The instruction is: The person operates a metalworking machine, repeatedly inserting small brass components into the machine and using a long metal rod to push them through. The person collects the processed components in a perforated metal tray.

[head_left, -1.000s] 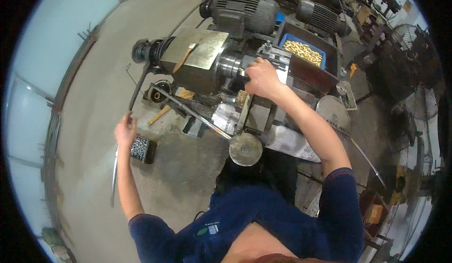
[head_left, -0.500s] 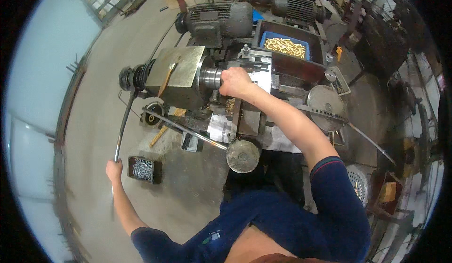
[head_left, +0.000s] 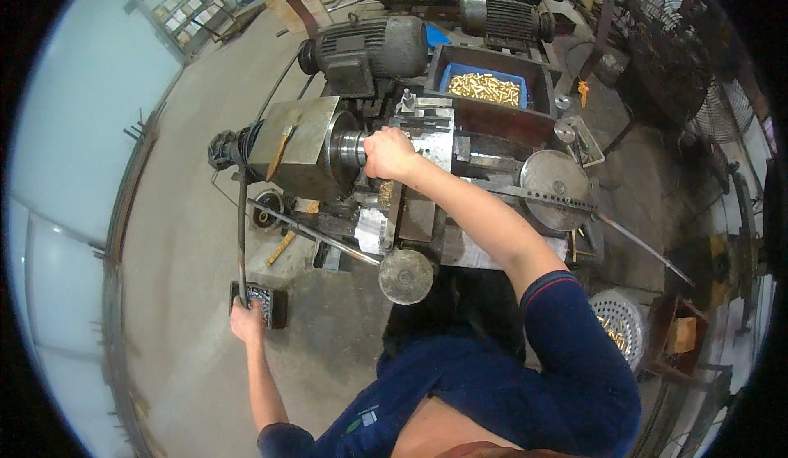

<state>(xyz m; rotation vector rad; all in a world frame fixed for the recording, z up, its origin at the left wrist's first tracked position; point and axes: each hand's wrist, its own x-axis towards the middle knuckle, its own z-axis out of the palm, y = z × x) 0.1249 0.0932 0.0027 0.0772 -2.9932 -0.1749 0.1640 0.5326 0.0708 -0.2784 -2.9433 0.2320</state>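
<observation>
Nearest the viewer, the left hand (head_left: 245, 320) is closed around the lower end of a long dark metal bar (head_left: 242, 236). Its fingers are wrapped fully round the stock, with no gap visible. Just beside that hand a small dark perforated box (head_left: 267, 304) sits on the concrete floor (head_left: 180, 212).

The bar rises from the hand toward the rear spindle end (head_left: 226, 148) of the lathe (head_left: 304, 154); whether it has entered the spindle cannot be told. It is slender, straight and dull grey-black, with no visible bend. Judged from its look, it is stiff steel, moderately heavy for its thickness, and liable to whip or sag if held only at one end. It may also be oily. A firm full-hand grip near the lower end, as now, appears sound, though support further along would steady it.

A round handwheel (head_left: 405, 276) projects from the machine's near side.

Further off, the right hand (head_left: 387, 154) rests closed against the chuck (head_left: 351, 148), between the headstock and the tool slide (head_left: 431, 125). The fingers are curled; what they grip, if anything, is hidden.

Beyond stand a grey electric motor (head_left: 369, 48) and a blue tray (head_left: 484, 89) of small brass parts.
</observation>
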